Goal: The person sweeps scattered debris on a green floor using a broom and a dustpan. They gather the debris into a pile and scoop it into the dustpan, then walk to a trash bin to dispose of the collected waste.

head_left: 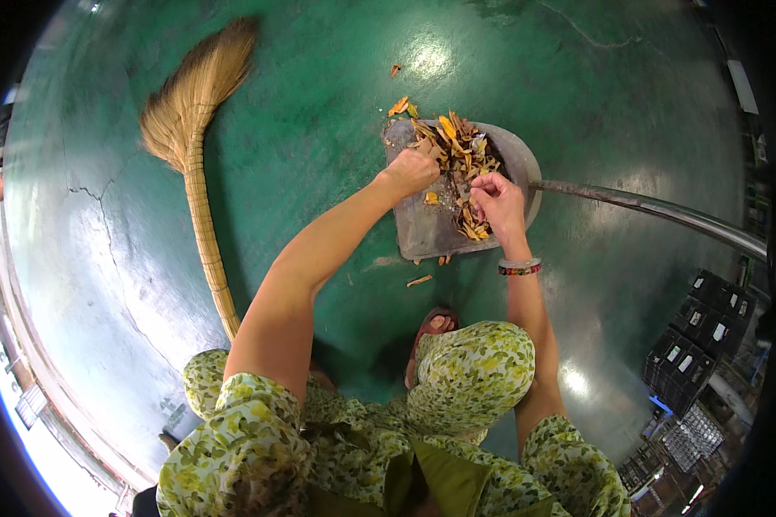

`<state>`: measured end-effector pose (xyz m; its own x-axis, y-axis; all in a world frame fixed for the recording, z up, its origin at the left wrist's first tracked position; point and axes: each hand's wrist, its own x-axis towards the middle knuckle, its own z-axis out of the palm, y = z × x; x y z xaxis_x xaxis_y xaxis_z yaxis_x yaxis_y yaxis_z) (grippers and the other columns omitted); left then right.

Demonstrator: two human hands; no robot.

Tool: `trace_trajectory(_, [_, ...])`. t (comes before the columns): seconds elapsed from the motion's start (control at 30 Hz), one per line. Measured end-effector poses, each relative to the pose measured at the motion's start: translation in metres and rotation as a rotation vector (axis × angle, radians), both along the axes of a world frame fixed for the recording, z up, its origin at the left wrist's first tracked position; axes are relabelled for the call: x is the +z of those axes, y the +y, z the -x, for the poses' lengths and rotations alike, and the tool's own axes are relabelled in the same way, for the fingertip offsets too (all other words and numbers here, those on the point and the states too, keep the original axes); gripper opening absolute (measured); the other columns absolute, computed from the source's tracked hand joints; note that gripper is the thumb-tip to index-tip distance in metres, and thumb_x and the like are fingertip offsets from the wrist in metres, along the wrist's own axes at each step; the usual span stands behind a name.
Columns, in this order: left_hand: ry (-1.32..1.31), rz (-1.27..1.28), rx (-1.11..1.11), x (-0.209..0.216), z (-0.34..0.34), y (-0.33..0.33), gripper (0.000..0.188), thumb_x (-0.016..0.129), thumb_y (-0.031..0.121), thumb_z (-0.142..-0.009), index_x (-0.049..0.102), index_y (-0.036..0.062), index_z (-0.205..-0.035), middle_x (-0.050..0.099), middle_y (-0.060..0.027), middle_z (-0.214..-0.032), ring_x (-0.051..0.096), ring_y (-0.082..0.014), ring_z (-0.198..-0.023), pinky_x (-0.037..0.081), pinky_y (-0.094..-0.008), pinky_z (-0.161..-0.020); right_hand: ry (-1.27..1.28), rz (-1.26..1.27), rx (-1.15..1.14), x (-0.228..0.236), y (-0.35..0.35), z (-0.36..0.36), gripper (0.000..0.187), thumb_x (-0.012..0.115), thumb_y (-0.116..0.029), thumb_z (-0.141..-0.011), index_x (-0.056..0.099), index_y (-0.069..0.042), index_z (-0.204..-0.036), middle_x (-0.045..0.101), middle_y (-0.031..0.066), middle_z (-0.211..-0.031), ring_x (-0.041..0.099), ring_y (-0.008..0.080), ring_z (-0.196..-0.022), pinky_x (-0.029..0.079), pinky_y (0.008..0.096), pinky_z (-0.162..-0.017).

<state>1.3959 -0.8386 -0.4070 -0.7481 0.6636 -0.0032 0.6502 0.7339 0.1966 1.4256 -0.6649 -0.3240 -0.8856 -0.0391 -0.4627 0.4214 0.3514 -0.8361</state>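
Note:
A grey dustpan [422, 231] lies on the green floor in front of me, with a heap of dry yellow and brown leaves [461, 145] in it. Over its left part, my left hand [414, 171] is closed in a fist beside the leaves; what it holds, if anything, is hidden. My right hand [500, 202] is above the right side of the pan, thumb and fingers pinched together among the leaves. Whatever lies between those fingertips is too small to name. A beaded bracelet [520, 268] circles my right wrist.
A straw broom [200, 164] lies to the left. The dustpan's long metal handle [647, 202] runs off to the right. Loose leaves [398, 107] lie beyond the pan, and another leaf [419, 281] is nearer my foot. Black crates [698, 332] stand at the right.

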Motion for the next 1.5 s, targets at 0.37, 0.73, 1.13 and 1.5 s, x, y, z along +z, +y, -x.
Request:
trace_trajectory(0.37, [-0.923,-0.593,0.463,0.056,0.002,-0.054,0.023,0.059,0.024,-0.069,0.064,0.0016,-0.075,0.062,-0.0084,-0.072,0.057,-0.0182,-0.071,0.044,-0.0299,-0.065,-0.3,0.563,-0.15,-0.003,-0.001,-0.004,0.034,0.05,0.0,-0.078,0.044,-0.002,-0.111,0.053,0.0051,-0.069,0.052,0.0111,-0.057,0.043,0.0225,-0.048])
trace_trajectory(0.73, [-0.671,-0.663,0.368,0.134,-0.004,-0.073,0.02,0.058,0.022,-0.07,0.061,0.0025,-0.074,0.06,-0.009,-0.072,0.056,-0.016,-0.067,0.044,-0.0288,-0.062,-0.725,1.125,-0.224,0.002,-0.049,0.01,0.028,0.046,-0.018,-0.081,0.047,0.001,-0.102,0.054,0.0152,-0.089,0.052,0.0289,-0.085,0.042,0.0424,-0.08])
trace_trajectory(1.13, [0.044,-0.035,0.361,0.213,-0.05,-0.063,0.025,0.06,0.012,-0.064,0.058,0.0032,-0.088,0.059,-0.0072,-0.082,0.053,-0.0225,-0.086,0.04,-0.0338,-0.071,0.57,-0.098,0.782,0.039,-0.11,0.024,0.043,0.054,-0.02,-0.074,0.044,-0.005,-0.113,0.045,0.0094,-0.114,0.041,0.0223,-0.108,0.034,0.0353,-0.089])
trace_trajectory(1.5, [-0.014,-0.426,0.38,0.296,-0.081,-0.149,0.013,0.058,0.0,-0.067,0.059,0.0011,-0.08,0.058,-0.0099,-0.074,0.056,-0.0248,-0.072,0.046,-0.0325,-0.063,-0.643,1.291,0.174,0.071,-0.171,0.037,0.019,0.045,-0.016,-0.085,0.054,0.001,-0.087,0.057,0.0107,-0.084,0.057,0.0193,-0.077,0.048,0.0354,-0.075])
